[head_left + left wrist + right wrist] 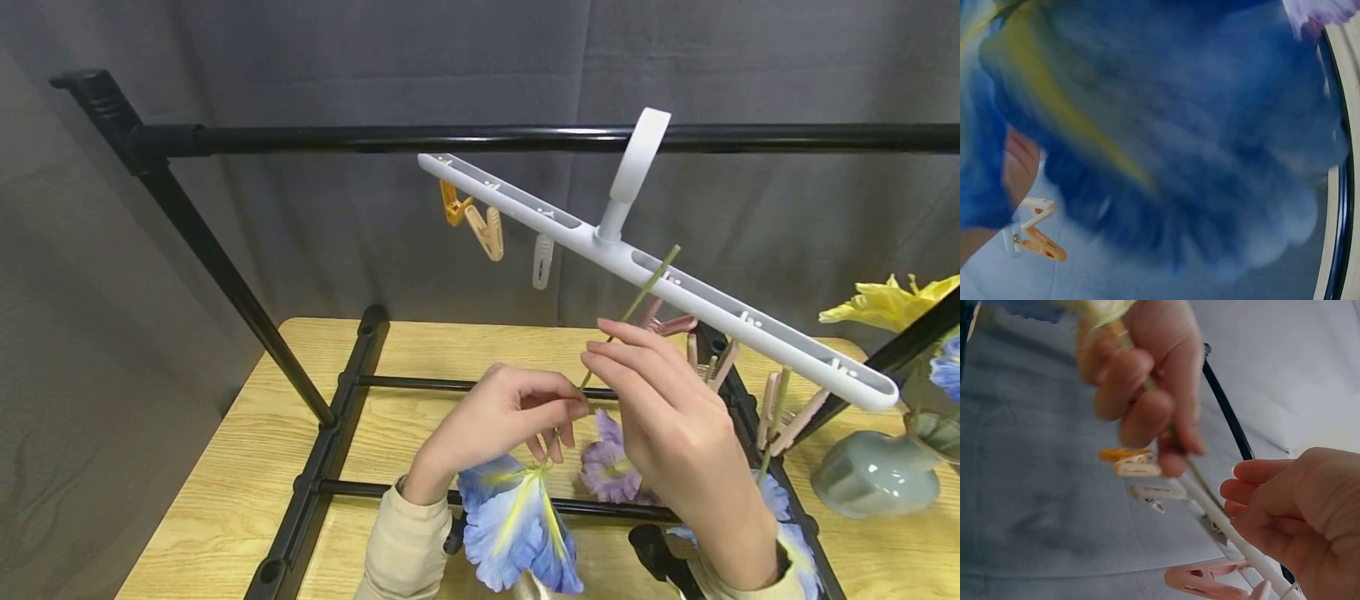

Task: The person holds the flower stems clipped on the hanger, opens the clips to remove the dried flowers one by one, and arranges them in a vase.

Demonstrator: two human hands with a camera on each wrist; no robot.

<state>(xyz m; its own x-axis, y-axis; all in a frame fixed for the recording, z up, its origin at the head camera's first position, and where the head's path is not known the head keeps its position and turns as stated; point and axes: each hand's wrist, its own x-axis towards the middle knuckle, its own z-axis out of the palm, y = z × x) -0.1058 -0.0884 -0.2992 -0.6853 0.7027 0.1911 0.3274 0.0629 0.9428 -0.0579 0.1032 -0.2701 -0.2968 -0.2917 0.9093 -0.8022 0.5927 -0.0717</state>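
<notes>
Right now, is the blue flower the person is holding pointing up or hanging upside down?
Upside down. In the head view the blue flower hangs below the left hand, which pinches its green stem; the stem slants up toward the white clip hanger.

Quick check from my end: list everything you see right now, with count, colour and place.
Clip hanger: one, white, hooked on the black rail, tilted down to the right.
Clips on the hanger: orange, beige, whitish at the left; several pink ones at the right, exact count unclear.
Blue flower: one, blue with yellow, hanging below the left hand, green stem pointing up to the hanger.
Purple flower: one, between the hands.
Yellow flower: one, far right.
Vase: one, pale grey-green, right on the wooden table.
Left hand: pinches the stem.
Right hand: fingers extended at the stem.
</notes>
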